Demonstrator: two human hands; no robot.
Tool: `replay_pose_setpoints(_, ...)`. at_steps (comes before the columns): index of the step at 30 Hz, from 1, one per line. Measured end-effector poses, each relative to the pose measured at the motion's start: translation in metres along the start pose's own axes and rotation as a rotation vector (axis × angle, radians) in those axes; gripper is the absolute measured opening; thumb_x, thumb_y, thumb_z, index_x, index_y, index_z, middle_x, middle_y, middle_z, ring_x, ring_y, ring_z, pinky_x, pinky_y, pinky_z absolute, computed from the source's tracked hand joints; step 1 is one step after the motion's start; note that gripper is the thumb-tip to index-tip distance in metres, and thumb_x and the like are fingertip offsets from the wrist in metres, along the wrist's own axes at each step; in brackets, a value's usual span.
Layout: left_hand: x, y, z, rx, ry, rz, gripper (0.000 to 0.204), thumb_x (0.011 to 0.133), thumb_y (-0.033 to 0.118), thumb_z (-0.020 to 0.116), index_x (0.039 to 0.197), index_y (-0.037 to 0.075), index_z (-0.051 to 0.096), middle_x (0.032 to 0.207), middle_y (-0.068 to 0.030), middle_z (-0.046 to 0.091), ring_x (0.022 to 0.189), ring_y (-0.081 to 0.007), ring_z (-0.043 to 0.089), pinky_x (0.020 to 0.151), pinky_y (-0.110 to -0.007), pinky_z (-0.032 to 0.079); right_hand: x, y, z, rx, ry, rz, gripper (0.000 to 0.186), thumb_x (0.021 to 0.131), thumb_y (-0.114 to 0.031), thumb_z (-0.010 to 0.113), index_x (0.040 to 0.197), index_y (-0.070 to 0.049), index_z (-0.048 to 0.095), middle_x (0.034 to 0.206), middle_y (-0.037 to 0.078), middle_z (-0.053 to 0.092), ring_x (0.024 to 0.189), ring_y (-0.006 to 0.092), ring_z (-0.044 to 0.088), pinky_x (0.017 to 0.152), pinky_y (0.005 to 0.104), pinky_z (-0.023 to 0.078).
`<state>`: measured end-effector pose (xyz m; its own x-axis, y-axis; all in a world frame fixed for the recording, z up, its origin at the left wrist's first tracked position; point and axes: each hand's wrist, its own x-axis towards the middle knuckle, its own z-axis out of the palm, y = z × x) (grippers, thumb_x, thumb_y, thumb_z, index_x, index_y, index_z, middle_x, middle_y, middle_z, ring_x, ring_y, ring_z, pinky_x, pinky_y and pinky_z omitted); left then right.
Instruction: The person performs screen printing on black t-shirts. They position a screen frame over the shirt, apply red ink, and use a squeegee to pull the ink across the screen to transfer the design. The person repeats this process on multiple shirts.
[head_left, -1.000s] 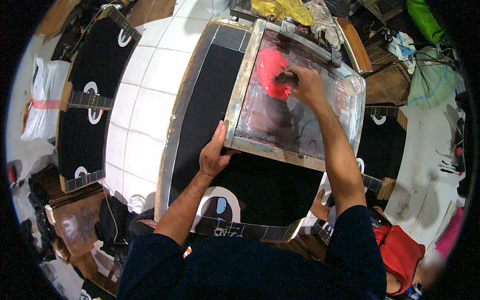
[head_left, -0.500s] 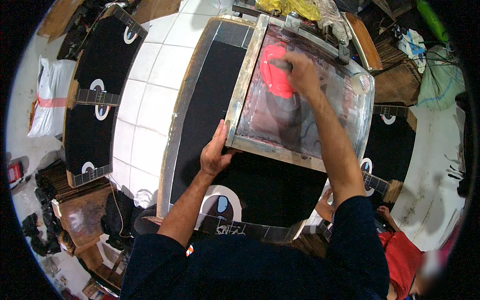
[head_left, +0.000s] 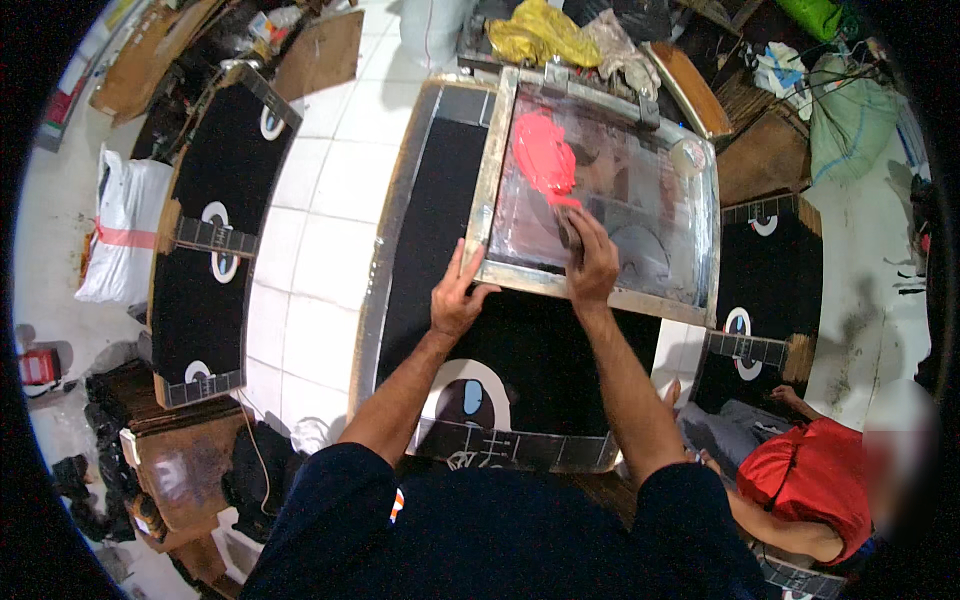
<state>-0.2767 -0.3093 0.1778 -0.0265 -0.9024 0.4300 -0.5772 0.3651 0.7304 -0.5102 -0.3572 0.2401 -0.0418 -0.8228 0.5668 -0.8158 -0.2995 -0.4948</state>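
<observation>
The wooden-framed screen point(head_left: 495, 175) lies across the far part of a long board point(head_left: 430, 190) covered in black, with a strip of that board bare past the screen's left edge. Bright red-pink ink point(head_left: 545, 152) sits in a thick patch near the screen's far left corner, its tail reaching toward the near edge. My right hand point(head_left: 592, 255) is closed around a dark, flat tool point(head_left: 570, 238) whose far end is just beside that tail; I can't tell how hard it presses the mesh. If I bore down unevenly, I think the ink could spread patchily or smear.

My left hand point(head_left: 460, 300) rests at the screen's near left corner, fingers along the left bar and thumb by the near one; whether it grips underneath I can't tell. Should that corner slip, the frame could shift and blur the edges of a mark.

A tape roll point(head_left: 688, 156) sits by the screen's far right corner, and might slide into the ink if the frame were tipped. At the far edge is a metal clamp point(head_left: 648, 110); if loose, it could let the frame wander.

Closer to me, a printed eye point(head_left: 471, 395) marks the board's near left corner. To my right, near my forearm, a co-worker in red point(head_left: 808, 485) could jog my elbow by leaning in.
</observation>
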Motion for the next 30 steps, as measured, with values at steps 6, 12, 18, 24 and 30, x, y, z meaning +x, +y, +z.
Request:
replay_pose_setpoints(6, 0.053, 0.063, -0.036, -0.19, 0.187, 0.108, 0.08, 0.081, 0.017, 0.089, 0.15, 0.005, 0.051, 0.149, -0.0309, 0.051, 0.137, -0.0436, 0.054, 0.104, -0.046, 0.054, 0.038, -0.063, -0.036, -0.016, 0.288, -0.107, 0.037, 0.094, -0.012, 0.06, 0.13, -0.014, 0.07, 0.136, 0.009, 0.069, 0.121, 0.0305, 0.066, 0.104, 0.0446, 0.046)
replay_pose_setpoints(12, 0.125, 0.098, -0.074, -0.532, 0.2, 0.008, 0.096, 0.079, 0.009, 0.089, 0.159, 0.005, 0.036, 0.15, -0.024, 0.055, 0.106, -0.0241, 0.074, 0.093, -0.035, 0.058, 0.16, -0.098, -0.096, -0.076, 0.32, -0.234, 0.041, 0.091, -0.007, 0.058, 0.13, -0.011, 0.067, 0.131, 0.015, 0.069, 0.119, 0.0355, 0.066, 0.101, 0.0466, 0.049)
replay_pose_setpoints(18, -0.004, -0.099, -0.107, -0.287, 0.333, -0.366, 0.071, 0.094, 0.004, 0.074, 0.155, -0.002, 0.039, 0.135, -0.024, 0.062, 0.095, -0.0203, 0.072, 0.079, -0.029, 0.057, 0.245, -0.12, -0.124, -0.131, 0.311, -0.066, 0.042, 0.089, 0.001, 0.062, 0.126, -0.017, 0.066, 0.124, 0.01, 0.07, 0.113, 0.035, 0.068, 0.095, 0.044, 0.053)
replay_pose_setpoints(24, -0.32, -0.243, -0.151, 0.558, -0.958, -0.483, 0.058, 0.107, 0.05, 0.041, 0.101, 0.005, 0.077, 0.094, -0.0209, 0.076, 0.087, -0.0357, 0.074, 0.074, -0.053, 0.055, 0.289, -0.115, -0.131, -0.234, 0.292, -0.002, 0.036, 0.093, -0.011, 0.065, 0.129, -0.019, 0.066, 0.122, 0.01, 0.072, 0.113, 0.0346, 0.068, 0.096, 0.0441, 0.052)
replay_pose_setpoints(30, -0.469, -0.153, -0.143, 0.087, -0.166, -1.192, 0.039, 0.095, 0.049, 0.07, 0.113, 0.016, 0.08, 0.098, -0.0215, 0.076, 0.093, -0.0377, 0.074, 0.081, -0.048, 0.057, 0.302, -0.106, -0.136, -0.269, 0.211, 0.039, 0.04, 0.094, -0.011, 0.064, 0.134, -0.014, 0.064, 0.119, 0.017, 0.072, 0.11, 0.0381, 0.069, 0.092, 0.0457, 0.052)
